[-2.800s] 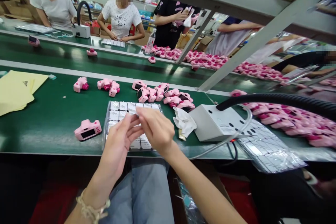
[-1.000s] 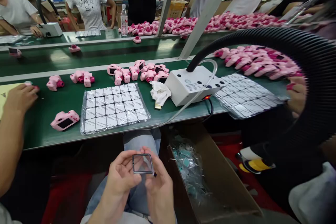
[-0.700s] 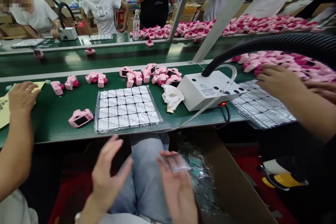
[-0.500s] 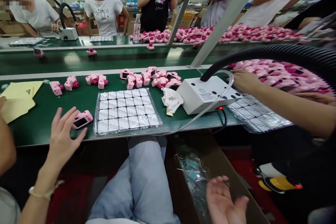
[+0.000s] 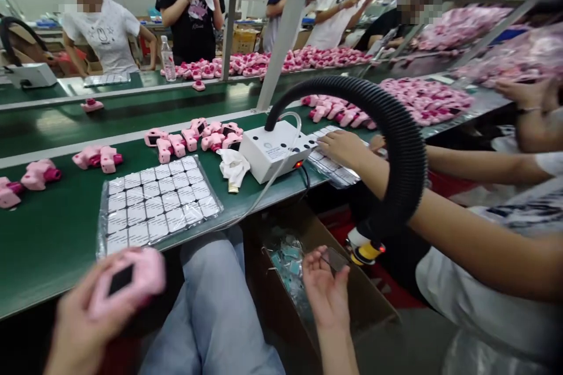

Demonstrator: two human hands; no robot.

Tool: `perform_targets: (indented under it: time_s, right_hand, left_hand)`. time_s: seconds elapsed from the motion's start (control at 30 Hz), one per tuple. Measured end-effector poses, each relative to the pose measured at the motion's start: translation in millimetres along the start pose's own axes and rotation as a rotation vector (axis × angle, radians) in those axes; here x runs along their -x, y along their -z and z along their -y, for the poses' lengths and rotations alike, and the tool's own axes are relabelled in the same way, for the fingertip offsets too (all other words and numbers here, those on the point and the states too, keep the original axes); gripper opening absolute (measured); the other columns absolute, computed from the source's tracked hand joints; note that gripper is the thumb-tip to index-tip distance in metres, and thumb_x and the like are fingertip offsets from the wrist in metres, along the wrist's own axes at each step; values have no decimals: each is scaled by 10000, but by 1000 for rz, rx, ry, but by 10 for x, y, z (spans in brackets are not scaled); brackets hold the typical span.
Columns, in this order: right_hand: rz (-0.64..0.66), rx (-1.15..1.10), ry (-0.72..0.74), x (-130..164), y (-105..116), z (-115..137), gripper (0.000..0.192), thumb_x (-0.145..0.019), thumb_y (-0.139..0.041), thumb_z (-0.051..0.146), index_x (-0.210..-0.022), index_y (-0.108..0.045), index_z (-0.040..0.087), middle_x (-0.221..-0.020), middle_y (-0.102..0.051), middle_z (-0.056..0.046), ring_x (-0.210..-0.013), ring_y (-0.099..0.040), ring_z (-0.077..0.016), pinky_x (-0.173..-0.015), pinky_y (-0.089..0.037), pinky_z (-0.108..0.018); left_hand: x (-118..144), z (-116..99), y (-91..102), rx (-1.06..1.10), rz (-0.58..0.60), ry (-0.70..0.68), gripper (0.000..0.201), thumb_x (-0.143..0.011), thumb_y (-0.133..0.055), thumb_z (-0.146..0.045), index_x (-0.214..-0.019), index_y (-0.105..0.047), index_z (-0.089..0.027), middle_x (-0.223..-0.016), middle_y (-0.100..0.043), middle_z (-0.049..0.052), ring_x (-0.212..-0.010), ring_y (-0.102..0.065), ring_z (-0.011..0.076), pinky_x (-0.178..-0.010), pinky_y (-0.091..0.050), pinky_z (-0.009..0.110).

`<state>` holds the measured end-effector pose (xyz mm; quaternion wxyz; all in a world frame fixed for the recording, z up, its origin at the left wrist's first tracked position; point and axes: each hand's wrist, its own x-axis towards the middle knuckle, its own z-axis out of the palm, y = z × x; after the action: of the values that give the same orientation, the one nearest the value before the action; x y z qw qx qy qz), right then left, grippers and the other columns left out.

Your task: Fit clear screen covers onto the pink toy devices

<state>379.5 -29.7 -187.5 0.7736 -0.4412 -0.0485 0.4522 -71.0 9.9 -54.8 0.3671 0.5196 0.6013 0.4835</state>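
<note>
Both hands are loaded: left hand (image 5: 83, 316) grasps a pink toy camera (image 5: 132, 278), blurred, below the worktop (image 5: 53, 234) edge; right hand (image 5: 328, 290) pinches a clear lens film (image 5: 335, 259) beside the black hose (image 5: 396, 146) nozzle. Judged step: pre-fit cleaning. Next calls for bringing film squarely onto camera.

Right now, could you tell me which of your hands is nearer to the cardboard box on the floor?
Right. The right hand hangs just above the cardboard box, pinching a small clear piece. The left hand is off to the box's left, holding a pink toy camera.
</note>
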Motion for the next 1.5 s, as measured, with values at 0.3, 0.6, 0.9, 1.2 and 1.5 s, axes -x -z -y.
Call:
perform_targets:
  time_s: [0.3,0.6,0.9,1.2,1.5]
  right_hand:
    - [-136,182,25,450,495,391,644,-665,-1022,688,-1063,-830,219,-1118,-826,-95,-1049,-799,-268,-1015,-681,-464]
    - [75,998,397,1500,223,1158,354,-815,-977,395,-1126,-895,247,-1159,-814,-107,-968,-793,-260,-898,-699,-352]
    - [957,1271,462,1254,-1197,1252,357,-950,-887,297,-1302,-837,334,-1145,-808,-79,-999,-777,-283,-900,-675,-426]
    - [1132,1324,560,1378,-1455,1035,332,-1014,-834,360,-1340,-804,301,-1116,-779,-85,-949,-747,-254,-813,-628,-395]
    - [971,1103,135,1516,-1548,274,326,-765,-1035,423,-994,-862,268,-1311,-645,-93,-1236,-674,-299,-1084,-563,-453]
  left_hand:
    - [463,-322,-3406,313,877,145,703,-470,-1056,-147,-1140,-850,-194,-1042,-869,48,-947,-787,269,-909,-620,353]
    - [427,-348,-3043,373,984,85,676,-590,-989,-188,-1248,-830,-189,-1170,-856,86,-1015,-790,266,-889,-620,324]
    - [458,-557,-1712,136,830,-101,659,-659,-942,-193,-1307,-840,-262,-1255,-867,87,-1074,-825,302,-901,-685,358]
    - [483,-589,-1291,122,730,-115,656,-619,-932,-107,-1259,-868,-236,-1191,-895,56,-1011,-848,277,-812,-687,290]
    - [476,-235,-690,72,673,7,612,-659,-984,-255,-1262,-883,-268,-1161,-905,55,-932,-861,291,-795,-693,304]
